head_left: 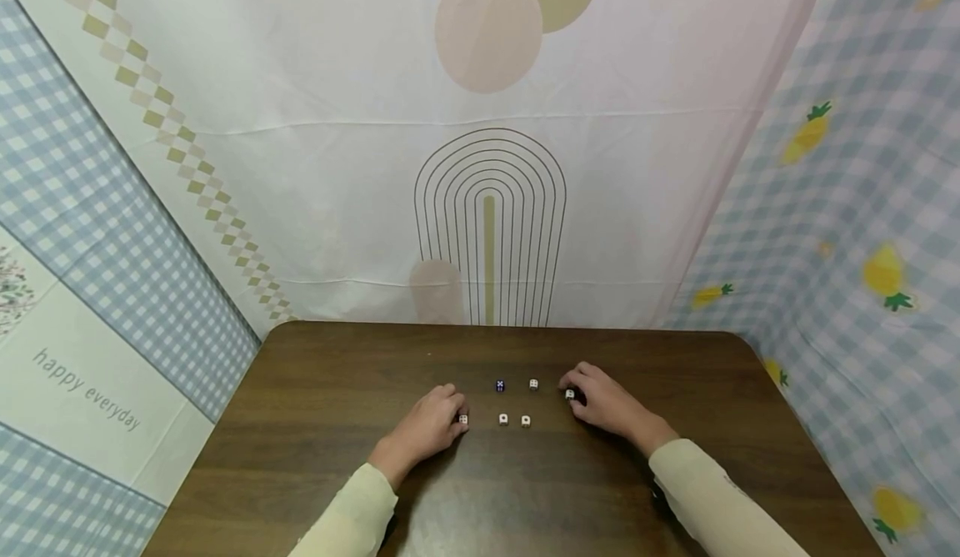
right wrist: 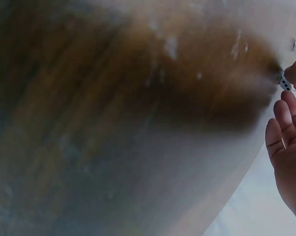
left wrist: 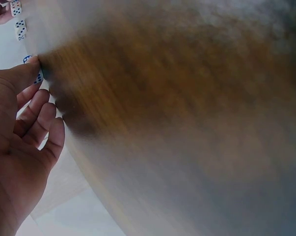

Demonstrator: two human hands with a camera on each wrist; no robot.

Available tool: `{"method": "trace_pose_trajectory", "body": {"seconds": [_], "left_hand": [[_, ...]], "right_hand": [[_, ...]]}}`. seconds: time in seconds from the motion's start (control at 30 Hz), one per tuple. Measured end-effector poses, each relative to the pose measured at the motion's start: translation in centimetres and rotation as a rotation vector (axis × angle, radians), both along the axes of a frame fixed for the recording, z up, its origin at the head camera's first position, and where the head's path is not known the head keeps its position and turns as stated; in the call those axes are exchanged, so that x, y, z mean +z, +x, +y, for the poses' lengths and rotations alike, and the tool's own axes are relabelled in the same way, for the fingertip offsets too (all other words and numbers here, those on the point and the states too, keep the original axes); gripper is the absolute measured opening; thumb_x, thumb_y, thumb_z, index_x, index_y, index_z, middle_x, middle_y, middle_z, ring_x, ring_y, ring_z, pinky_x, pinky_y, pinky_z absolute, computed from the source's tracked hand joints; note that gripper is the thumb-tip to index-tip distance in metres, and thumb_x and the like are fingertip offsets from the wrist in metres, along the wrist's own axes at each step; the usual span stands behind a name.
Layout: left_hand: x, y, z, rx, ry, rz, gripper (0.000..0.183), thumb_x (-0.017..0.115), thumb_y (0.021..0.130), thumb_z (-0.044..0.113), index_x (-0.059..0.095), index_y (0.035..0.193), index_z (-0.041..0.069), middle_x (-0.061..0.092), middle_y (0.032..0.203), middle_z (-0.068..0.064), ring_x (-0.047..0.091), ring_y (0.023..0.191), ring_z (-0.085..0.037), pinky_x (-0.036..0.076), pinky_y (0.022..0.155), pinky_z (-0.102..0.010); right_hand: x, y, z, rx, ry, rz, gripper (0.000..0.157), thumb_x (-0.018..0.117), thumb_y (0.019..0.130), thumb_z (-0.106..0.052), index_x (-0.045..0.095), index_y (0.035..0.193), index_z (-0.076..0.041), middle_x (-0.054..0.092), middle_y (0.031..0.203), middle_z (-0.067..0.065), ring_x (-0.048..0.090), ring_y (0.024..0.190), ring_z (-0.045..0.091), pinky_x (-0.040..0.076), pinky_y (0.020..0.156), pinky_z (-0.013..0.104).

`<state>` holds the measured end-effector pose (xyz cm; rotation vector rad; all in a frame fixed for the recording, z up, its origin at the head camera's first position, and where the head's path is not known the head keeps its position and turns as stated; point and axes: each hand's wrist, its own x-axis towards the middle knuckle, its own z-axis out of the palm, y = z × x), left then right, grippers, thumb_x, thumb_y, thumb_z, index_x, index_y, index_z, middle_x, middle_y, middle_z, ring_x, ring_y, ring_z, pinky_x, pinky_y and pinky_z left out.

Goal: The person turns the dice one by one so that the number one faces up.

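My left hand (head_left: 429, 425) pinches a white die (head_left: 463, 419) at the left end of the near row. In the left wrist view, thumb and forefinger partly cover this die (left wrist: 39, 77). On the right, my other hand (head_left: 606, 403) holds another white die (head_left: 570, 393) between thumb and forefinger, just above or on the table; which, I cannot tell. Two white dice, one (head_left: 503, 419) beside the other (head_left: 526, 421), lie between the hands. Farther back are a dark blue die (head_left: 500, 385) and a white die (head_left: 533, 384), the latter nearer my right hand.
The dice are on a brown wooden table (head_left: 525, 499) with rounded far corners. Behind its far edge hangs a white patterned cloth (head_left: 337, 207). Blue checked cloths hang at the left (head_left: 112, 140) and right (head_left: 847, 232).
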<state>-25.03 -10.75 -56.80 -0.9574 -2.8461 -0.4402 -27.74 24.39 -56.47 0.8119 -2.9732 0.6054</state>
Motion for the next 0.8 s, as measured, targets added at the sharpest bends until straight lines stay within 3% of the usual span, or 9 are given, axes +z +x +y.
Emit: {"method": "trace_pose_trajectory", "body": {"seconds": [0.27, 0.57, 0.8], "left_hand": [[-0.02, 0.01, 0.03, 0.0, 0.0, 0.0, 0.018, 0.08, 0.09, 0.023, 0.063, 0.086, 0.019, 0.05, 0.085, 0.007, 0.05, 0.081, -0.012, 0.048, 0.074, -0.03], [0.01, 0.07, 0.04, -0.004, 0.004, 0.014, 0.019, 0.08, 0.09, 0.023, 0.063, 0.086, 0.019, 0.05, 0.085, 0.007, 0.051, 0.081, -0.013, 0.048, 0.074, -0.03], [-0.03, 0.02, 0.01, -0.003, 0.004, 0.021, 0.019, 0.081, 0.089, 0.022, 0.062, 0.085, 0.019, 0.051, 0.085, 0.007, 0.051, 0.081, -0.013, 0.049, 0.075, -0.03]], "right_hand": [[0.17, -0.24, 0.32, 0.003, 0.011, -0.036, 0.018, 0.073, 0.094, -0.009, 0.07, 0.109, -0.019, 0.059, 0.104, -0.006, 0.054, 0.093, 0.011, 0.052, 0.082, 0.036], [-0.12, -0.59, 0.19, -0.032, -0.005, -0.045, 0.006, 0.073, 0.095, -0.015, 0.068, 0.098, -0.017, 0.056, 0.09, -0.008, 0.05, 0.08, 0.008, 0.047, 0.072, 0.029], [-0.29, -0.59, 0.01, -0.061, -0.005, -0.033, 0.014, 0.076, 0.093, -0.016, 0.063, 0.089, -0.017, 0.051, 0.082, -0.007, 0.047, 0.073, 0.008, 0.042, 0.066, 0.026]]}}
